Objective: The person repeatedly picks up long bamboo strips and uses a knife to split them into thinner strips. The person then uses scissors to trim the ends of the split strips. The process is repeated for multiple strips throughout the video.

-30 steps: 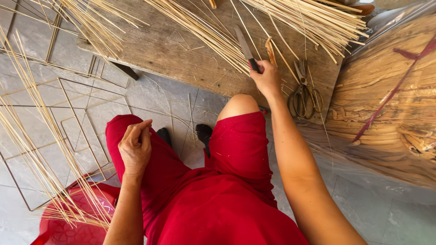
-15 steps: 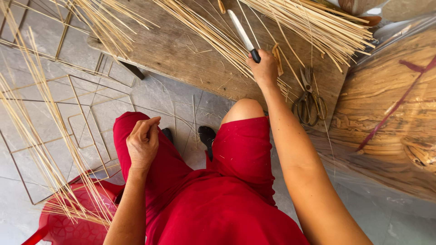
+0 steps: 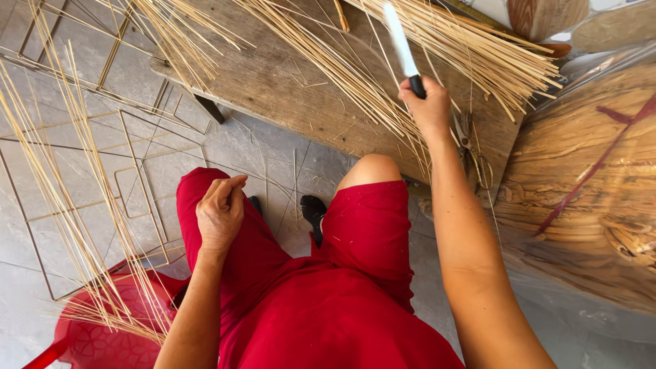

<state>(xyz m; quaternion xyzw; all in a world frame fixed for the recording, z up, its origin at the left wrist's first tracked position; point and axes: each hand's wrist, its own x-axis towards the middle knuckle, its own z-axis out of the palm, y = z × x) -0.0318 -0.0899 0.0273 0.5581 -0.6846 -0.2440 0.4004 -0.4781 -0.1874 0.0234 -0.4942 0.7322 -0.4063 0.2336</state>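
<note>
Right hand (image 3: 429, 113) — grip clamped on black handle of knife (image 3: 402, 44), blade pointing away, above thin reed strips (image 3: 328, 68) on wooden worktop (image 3: 273, 82). Left hand (image 3: 220, 213) — loosely curled, holding nothing, resting on red-clad thigh (image 3: 225, 253).

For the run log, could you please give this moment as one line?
right hand: grips knife, blade up over bamboo strips | left hand: loosely curled on red-clad thigh | wooden bench

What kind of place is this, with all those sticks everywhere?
Probably a small craft workshop for weaving or basket making. Bundles of thin pale sticks lie on a worn wooden bench, the right hand holds a knife, and scissors lie nearby.
</note>
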